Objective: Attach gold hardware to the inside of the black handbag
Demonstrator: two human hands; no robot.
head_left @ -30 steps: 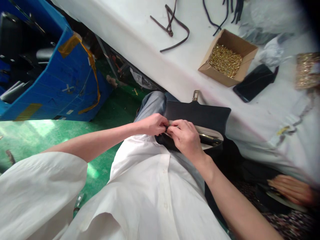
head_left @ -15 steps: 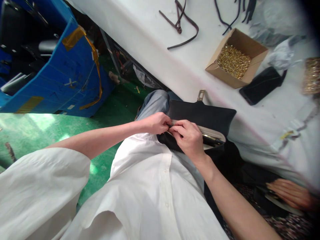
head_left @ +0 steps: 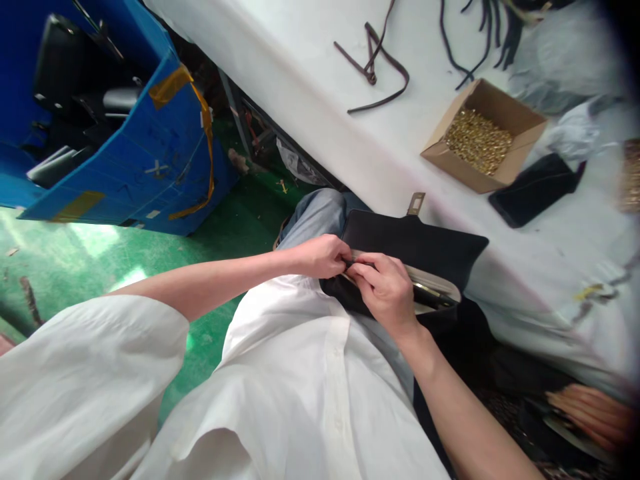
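Note:
A black handbag (head_left: 415,243) lies across my lap against the table edge. Its flap is thrown back, with a gold-coloured clasp (head_left: 416,203) at the flap's edge, and the beige lining (head_left: 435,283) shows inside. At the bag's left end my left hand (head_left: 330,256) is closed, pinching the rim. Right beside it, my right hand (head_left: 387,287) has its fingers bent and pressed on the same rim, the fingertips nearly meeting the left ones. Whatever small part lies between the fingers is hidden. A gold zip (head_left: 431,291) runs inside the opening.
On the white table (head_left: 310,87) stand a cardboard box (head_left: 527,140) of small gold fittings, a black pouch (head_left: 535,190), dark straps (head_left: 395,73) and clear plastic (head_left: 565,53). A blue bin (head_left: 165,153) of black bags is at left. Another person's hand (head_left: 593,410) is at lower right.
The view has shifted slightly, so everything sits a little further right and lower. Both hands keep the same grip at the bag's left end.

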